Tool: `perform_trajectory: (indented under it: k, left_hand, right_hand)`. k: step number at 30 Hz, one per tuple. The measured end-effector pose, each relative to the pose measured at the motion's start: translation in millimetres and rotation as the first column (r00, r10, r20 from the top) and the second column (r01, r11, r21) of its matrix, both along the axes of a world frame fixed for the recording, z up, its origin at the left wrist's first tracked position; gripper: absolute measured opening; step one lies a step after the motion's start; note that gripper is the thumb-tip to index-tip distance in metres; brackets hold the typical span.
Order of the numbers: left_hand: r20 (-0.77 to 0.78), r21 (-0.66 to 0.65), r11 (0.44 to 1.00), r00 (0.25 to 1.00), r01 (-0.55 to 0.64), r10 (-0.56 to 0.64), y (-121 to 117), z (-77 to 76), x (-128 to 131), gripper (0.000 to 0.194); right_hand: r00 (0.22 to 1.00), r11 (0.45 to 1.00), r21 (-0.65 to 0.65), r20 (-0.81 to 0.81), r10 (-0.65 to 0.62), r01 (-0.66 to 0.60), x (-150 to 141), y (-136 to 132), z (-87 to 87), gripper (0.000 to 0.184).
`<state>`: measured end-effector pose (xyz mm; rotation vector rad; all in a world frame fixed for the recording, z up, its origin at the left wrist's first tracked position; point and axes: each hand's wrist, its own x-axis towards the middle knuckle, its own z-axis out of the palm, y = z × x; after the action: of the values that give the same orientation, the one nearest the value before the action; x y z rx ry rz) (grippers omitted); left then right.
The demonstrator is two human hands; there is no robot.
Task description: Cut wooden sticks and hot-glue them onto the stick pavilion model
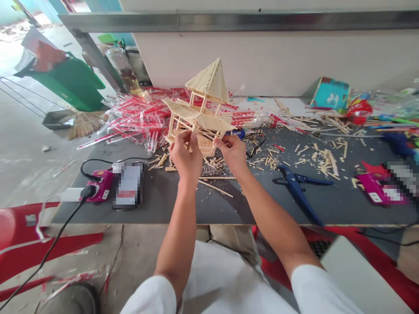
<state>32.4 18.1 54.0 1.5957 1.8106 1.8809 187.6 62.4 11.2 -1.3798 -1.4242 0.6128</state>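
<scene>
A small pavilion model (204,114) made of thin wooden sticks, with two tiers of roof, is held up over the table, slightly tilted. My left hand (187,153) grips its lower front on the left, thumb and fingers closed at a post. At the lower right corner, my right hand (231,152) pinches the model's edge between thumb and fingers. The fingertips of both hands are partly hidden by the model and the hands themselves. Behind my right hand lies a blue tool (240,133) with a black cord, probably a glue gun; most of it is hidden.
Blue cutting pliers (299,187) lie at right on the dark table (209,213). Stick offcuts (327,161) litter the right side. Red-and-clear wrappers (137,115) pile up at back left. A phone (128,185) and pink power strip (101,185) are at left, a green bin (70,80) beyond.
</scene>
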Motion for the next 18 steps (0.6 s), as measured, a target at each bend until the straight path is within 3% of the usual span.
perform_trajectory:
  k: [4,8,12,15,18]
  left_hand:
    - [-0.040,0.027,0.999,0.999,-0.021,0.022,-5.3,12.1,-14.7,0.014]
    - [-0.082,0.050,0.999,0.997,0.018,-0.014,1.9,17.1,-27.2,0.032]
    - [-0.257,0.107,0.992,0.966,0.063,-0.033,3.0,25.4,-45.2,0.010]
    - [-0.357,0.113,0.975,0.924,0.190,-0.139,-9.9,42.9,-57.4,0.008]
    - [-0.307,0.159,0.977,0.948,0.143,-0.089,-20.7,69.7,-77.7,0.010]
  right_hand:
    - [0.999,0.999,0.012,0.005,0.037,-0.037,2.7,2.0,-4.8,0.050]
    - [0.998,0.997,0.032,-0.016,0.068,-0.067,2.0,1.0,-7.3,0.055]
    - [0.996,0.996,0.039,-0.025,0.084,-0.083,2.0,1.2,-9.4,0.055]
    - [0.996,0.995,0.058,-0.023,0.086,-0.084,3.3,1.8,-10.5,0.057]
    - [0.995,0.995,0.054,-0.032,0.091,-0.089,4.1,1.4,-10.0,0.058]
